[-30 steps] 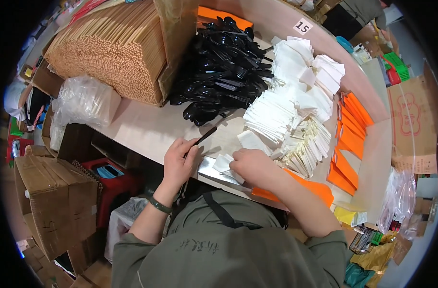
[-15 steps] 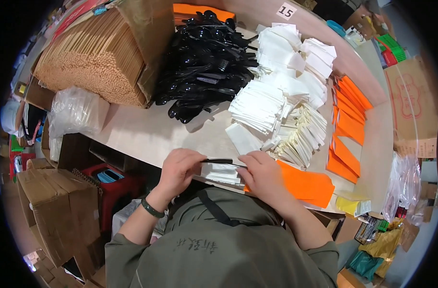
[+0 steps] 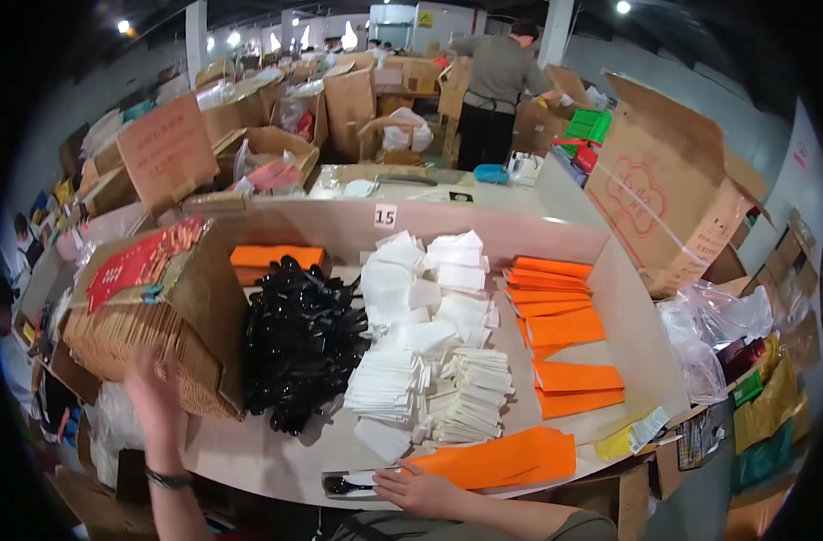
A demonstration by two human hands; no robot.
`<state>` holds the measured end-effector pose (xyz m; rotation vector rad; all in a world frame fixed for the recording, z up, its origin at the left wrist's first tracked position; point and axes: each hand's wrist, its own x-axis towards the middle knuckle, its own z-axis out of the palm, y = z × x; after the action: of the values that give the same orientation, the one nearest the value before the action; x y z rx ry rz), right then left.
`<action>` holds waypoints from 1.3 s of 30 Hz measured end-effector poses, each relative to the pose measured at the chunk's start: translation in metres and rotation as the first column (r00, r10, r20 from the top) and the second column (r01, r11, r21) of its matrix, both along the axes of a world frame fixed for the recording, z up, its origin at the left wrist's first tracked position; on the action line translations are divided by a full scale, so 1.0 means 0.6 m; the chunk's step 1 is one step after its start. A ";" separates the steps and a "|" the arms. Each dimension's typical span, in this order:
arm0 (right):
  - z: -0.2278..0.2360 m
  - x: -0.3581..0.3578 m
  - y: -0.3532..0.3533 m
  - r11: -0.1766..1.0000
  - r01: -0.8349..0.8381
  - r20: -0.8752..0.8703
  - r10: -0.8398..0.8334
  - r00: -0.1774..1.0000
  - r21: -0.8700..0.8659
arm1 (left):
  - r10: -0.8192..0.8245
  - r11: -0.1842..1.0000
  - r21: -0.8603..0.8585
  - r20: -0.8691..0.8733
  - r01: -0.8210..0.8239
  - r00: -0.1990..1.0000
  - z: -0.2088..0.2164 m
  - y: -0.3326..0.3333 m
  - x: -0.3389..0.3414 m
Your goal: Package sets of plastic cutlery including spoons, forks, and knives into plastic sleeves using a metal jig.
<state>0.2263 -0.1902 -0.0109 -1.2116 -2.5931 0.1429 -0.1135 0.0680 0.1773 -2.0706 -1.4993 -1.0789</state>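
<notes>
The right hand [image 3: 420,491] lay flat, pinning an orange sleeve [image 3: 497,458] at the near edge, while the open left hand [image 3: 154,392] reached the box of chopsticks [image 3: 136,338]

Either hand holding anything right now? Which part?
Right hand presses the near end of an orange sleeve, not lifted. Left hand is raised by the carton of sticks; grip unclear, blurred.

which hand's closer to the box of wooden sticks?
Left. The left hand is raised right in front of the box of wooden sticks, overlapping its lower corner. The right hand rests at the table's near edge by the orange sleeves, well off to the right.
</notes>
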 end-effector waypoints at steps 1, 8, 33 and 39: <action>0.001 -0.005 -0.002 1.000 -0.017 -0.014 0.017 1.000 -0.022 | 0.045 0.996 -0.077 -0.043 -0.048 0.998 0.021 0.031 -0.022; 0.012 0.002 -0.002 0.996 0.051 -0.154 -0.062 0.986 -0.075 | 0.060 0.961 -0.252 -0.200 -0.110 0.978 0.029 0.155 -0.088; 0.084 0.031 0.004 0.974 0.123 -0.152 -0.154 0.976 -0.191 | -0.056 0.196 -0.859 0.471 0.472 0.880 -0.241 -0.197 0.044; 0.094 -0.005 0.025 0.952 0.190 -0.247 -0.249 0.937 -0.239 | -0.199 0.473 -0.786 0.344 0.397 0.918 -0.237 -0.269 0.209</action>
<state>0.2230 -0.1754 0.0457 -1.4326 -2.2286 0.5149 0.0119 -0.0935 0.0353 -3.0707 -2.1117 -0.7068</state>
